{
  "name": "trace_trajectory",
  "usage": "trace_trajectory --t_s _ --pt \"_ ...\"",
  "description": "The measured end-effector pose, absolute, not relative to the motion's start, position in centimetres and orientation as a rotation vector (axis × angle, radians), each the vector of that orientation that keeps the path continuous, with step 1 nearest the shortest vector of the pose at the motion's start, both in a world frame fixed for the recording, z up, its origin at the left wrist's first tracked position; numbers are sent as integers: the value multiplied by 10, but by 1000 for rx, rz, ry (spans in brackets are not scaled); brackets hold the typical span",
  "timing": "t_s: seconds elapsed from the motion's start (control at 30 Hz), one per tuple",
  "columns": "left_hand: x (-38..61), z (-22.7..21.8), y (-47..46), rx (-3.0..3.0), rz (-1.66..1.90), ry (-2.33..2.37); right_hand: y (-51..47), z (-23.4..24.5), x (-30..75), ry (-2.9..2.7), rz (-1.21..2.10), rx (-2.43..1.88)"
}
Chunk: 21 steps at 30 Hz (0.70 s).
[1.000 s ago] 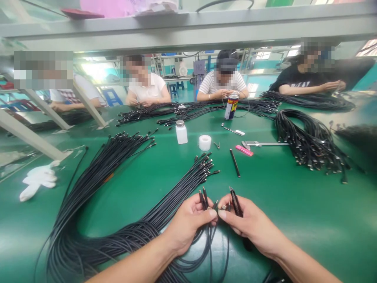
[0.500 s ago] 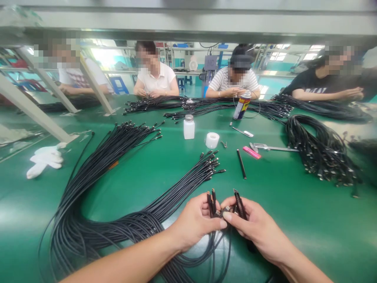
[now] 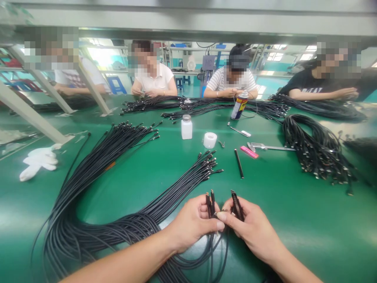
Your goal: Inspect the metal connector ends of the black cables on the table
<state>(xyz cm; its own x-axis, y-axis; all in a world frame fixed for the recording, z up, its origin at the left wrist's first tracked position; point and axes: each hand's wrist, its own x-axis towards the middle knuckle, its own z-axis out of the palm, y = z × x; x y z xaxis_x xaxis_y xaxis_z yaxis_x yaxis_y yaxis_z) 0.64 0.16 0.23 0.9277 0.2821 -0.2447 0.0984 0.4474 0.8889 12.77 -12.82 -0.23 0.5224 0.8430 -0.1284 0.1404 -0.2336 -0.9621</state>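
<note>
My left hand (image 3: 193, 222) is closed around several black USB cables (image 3: 212, 202), their plug ends standing up above its fingers and their cords hanging below. Tucked upright in my right hand (image 3: 253, 226) is a black utility knife (image 3: 237, 206) with a slanted tip. The thumb and forefinger of that hand pinch a cable end beside my left thumb. Fingers hide most of this end. Just beyond my hands lies a bundle of black cables (image 3: 188, 181), plugs pointing away from me.
A larger cable bundle (image 3: 97, 161) curves along the left, near a white glove (image 3: 39, 162). Ahead stand a white bottle (image 3: 186, 129), a tape roll (image 3: 210, 140) and a spray can (image 3: 239, 106). Calipers (image 3: 271, 147) and coiled cables (image 3: 318, 149) lie right. Co-workers sit opposite.
My right thumb has shifted slightly left, nearer my left thumb, and the plug between them is more covered. The whole view has moved a little, so the table's things appear further left.
</note>
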Motion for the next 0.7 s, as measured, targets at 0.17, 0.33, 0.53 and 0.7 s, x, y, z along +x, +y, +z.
trace_trajectory --t_s 0.17,0.33,0.53,0.7 --pt "7 2 3 1054 115 364 -127 2 129 -808 956 -1607" --pt "7 0 6 1058 93 329 -127 2 126 -758 940 -1611" --pt "6 2 5 1082 73 328 -126 -4 122 -734 893 -1652" --pt "6 4 11 1065 15 275 -125 -3 124 -694 916 -1626"
